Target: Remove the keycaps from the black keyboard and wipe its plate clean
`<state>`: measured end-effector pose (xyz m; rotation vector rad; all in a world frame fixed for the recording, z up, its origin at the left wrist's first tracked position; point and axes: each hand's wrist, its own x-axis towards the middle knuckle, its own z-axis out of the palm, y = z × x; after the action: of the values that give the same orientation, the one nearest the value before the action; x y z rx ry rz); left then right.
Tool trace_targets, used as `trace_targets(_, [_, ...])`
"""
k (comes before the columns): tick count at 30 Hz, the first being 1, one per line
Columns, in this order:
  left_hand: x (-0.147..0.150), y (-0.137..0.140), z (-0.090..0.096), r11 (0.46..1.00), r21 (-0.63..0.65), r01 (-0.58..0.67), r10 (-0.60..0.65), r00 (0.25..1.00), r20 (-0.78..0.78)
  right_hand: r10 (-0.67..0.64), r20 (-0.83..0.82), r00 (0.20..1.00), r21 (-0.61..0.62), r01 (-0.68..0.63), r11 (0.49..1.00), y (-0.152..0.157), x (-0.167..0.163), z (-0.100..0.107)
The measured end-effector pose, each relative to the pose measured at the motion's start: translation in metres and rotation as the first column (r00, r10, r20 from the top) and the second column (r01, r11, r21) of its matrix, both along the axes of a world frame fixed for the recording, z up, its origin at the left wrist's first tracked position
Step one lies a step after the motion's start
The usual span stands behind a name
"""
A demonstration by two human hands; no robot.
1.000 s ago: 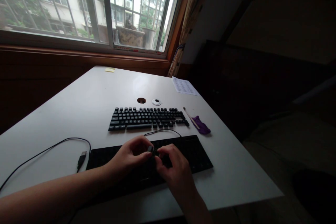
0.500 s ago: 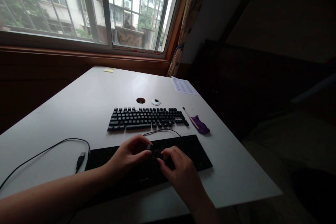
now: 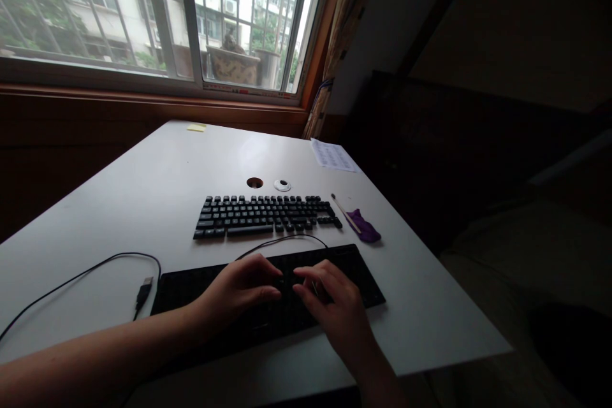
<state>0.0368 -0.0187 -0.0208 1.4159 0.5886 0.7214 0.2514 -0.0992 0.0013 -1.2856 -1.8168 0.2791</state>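
My left hand (image 3: 243,288) is low over the black keyboard base (image 3: 354,274), thumb and index finger curled towards each other. Facing it from the right, my right hand (image 3: 329,293) has its thumb and fingertips bent in a loose pinch. Both sets of fingertips nearly meet above the middle of the base. Anything small and dark between them blends into the black surface, so I cannot make it out. Behind the base, loose black keycaps (image 3: 251,229) lie in rows laid out like a keyboard.
A black cable with a USB plug (image 3: 143,292) lies left of the base. To the right, a thin brush (image 3: 347,213) rests against a purple cloth (image 3: 366,228). Farther back on the white table (image 3: 119,204) are a round cable hole (image 3: 255,183), its cover (image 3: 282,185) and a printed sheet (image 3: 333,156).
Both hands have come down closer to the base. The small dark piece that showed between my fingers, held up earlier, no longer stands out. My fingertips are slightly farther apart.
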Motion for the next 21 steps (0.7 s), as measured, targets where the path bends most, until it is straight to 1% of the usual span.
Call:
trace_targets(3, [0.001,0.0,-0.003,0.999,0.032,0.003,-0.002,1.0,-0.01,0.075,-0.021,0.997,-0.018,-0.075,0.997,0.003,-0.004,0.001])
trace_targets(6, [0.001,0.0,-0.004,0.999,0.038,0.016,-0.015,1.0,-0.024,0.108,-0.034,0.994,-0.042,-0.11,0.993,0.005,-0.006,0.001])
trace_targets(13, [0.0,0.0,-0.009,0.997,0.07,0.032,-0.028,0.998,-0.063,0.134,-0.022,0.991,-0.108,-0.136,0.985,0.006,-0.005,0.005])
trace_targets(18, [0.002,-0.001,-0.009,0.996,0.085,0.034,-0.027,0.996,-0.083,0.162,-0.011,0.987,-0.106,-0.162,0.981,0.007,-0.004,0.009])
trace_targets(21, [0.002,-0.001,-0.005,0.994,0.097,0.04,-0.032,0.996,-0.083,0.132,0.012,0.991,-0.098,-0.13,0.987,0.015,0.008,0.012])
